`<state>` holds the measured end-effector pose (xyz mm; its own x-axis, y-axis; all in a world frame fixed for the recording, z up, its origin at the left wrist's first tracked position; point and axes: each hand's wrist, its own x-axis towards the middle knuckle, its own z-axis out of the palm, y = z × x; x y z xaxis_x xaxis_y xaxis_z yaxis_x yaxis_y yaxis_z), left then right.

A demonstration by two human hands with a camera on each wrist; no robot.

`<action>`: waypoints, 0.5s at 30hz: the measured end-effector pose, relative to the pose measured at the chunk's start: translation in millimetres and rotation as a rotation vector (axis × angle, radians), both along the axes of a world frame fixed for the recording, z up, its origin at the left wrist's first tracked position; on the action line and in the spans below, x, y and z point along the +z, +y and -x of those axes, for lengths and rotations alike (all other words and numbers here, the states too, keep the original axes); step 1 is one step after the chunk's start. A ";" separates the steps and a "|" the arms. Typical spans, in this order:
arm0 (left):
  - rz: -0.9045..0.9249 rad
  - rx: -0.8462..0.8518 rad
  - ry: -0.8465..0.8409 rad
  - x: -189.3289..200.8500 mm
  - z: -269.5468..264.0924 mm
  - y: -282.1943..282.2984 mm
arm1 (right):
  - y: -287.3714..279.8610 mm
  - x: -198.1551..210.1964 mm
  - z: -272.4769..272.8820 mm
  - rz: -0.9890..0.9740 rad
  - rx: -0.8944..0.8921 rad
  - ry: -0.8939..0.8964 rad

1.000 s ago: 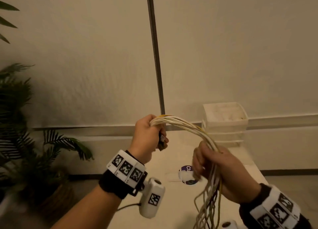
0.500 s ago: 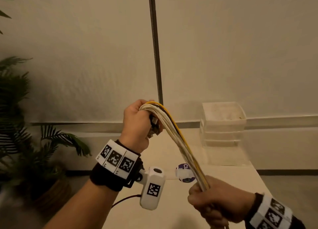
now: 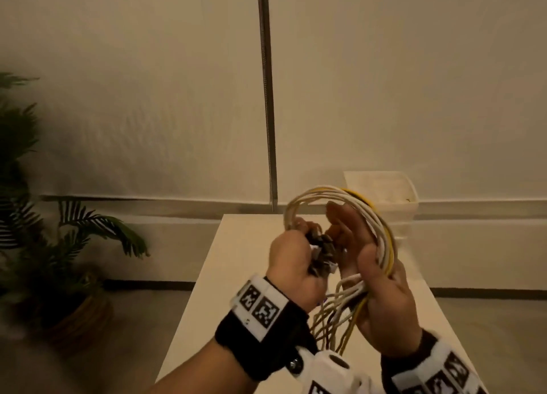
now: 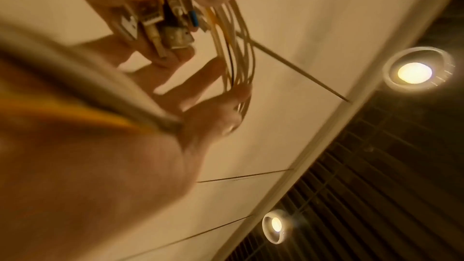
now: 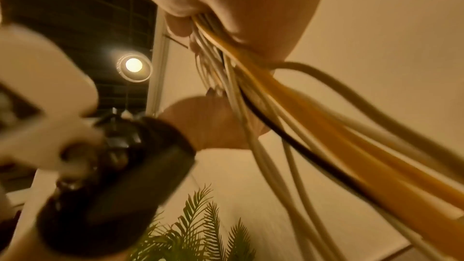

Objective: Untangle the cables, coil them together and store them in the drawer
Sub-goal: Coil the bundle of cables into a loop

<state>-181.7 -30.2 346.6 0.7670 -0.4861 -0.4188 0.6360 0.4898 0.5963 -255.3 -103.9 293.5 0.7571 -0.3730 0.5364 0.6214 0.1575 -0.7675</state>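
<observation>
A bundle of white and yellow cables (image 3: pixel 381 231) arcs in a loop above the white table (image 3: pixel 236 275). My left hand (image 3: pixel 291 257) grips the bunched connector ends (image 3: pixel 321 250), which show as plugs (image 4: pixel 163 25) in the left wrist view. My right hand (image 3: pixel 376 284) stands upright beside it with its fingers (image 3: pixel 340 219) straight. The loop runs round the back of that hand, and its thumb (image 3: pixel 367 260) lies across the strands at the palm. Loose cable tails (image 3: pixel 334 325) hang below both hands. The cables (image 5: pixel 263 90) leave the right palm in a thick sheaf.
A pale plastic drawer unit (image 3: pixel 384 198) stands at the table's far right, just behind the loop. A metal pole (image 3: pixel 268 97) runs up the wall behind the table. A potted palm (image 3: pixel 74 245) stands on the floor to the left.
The right hand has come up from low on the taut bundle and turned palm inward, so the cables now bend in a loop round it. The left hand has dropped closer to the right.
</observation>
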 end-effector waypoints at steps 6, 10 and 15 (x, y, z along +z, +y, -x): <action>-0.022 -0.081 0.137 -6.7 10.3 -14.6 | 2.0 -16.3 -4.8 0.099 -0.265 -0.053; -0.150 -0.207 0.085 -26.6 2.4 -22.5 | -2.8 -18.7 -6.2 0.300 -0.372 -0.058; -0.096 -0.382 0.064 -40.2 -3.9 -25.2 | -12.1 -12.2 -8.5 0.560 -0.561 -0.170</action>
<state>-177.8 -55.3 306.4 0.5096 -0.6875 -0.5174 0.7991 0.1553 0.5808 -246.9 -115.9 281.4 0.4277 -0.3153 0.8471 0.6092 -0.5919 -0.5279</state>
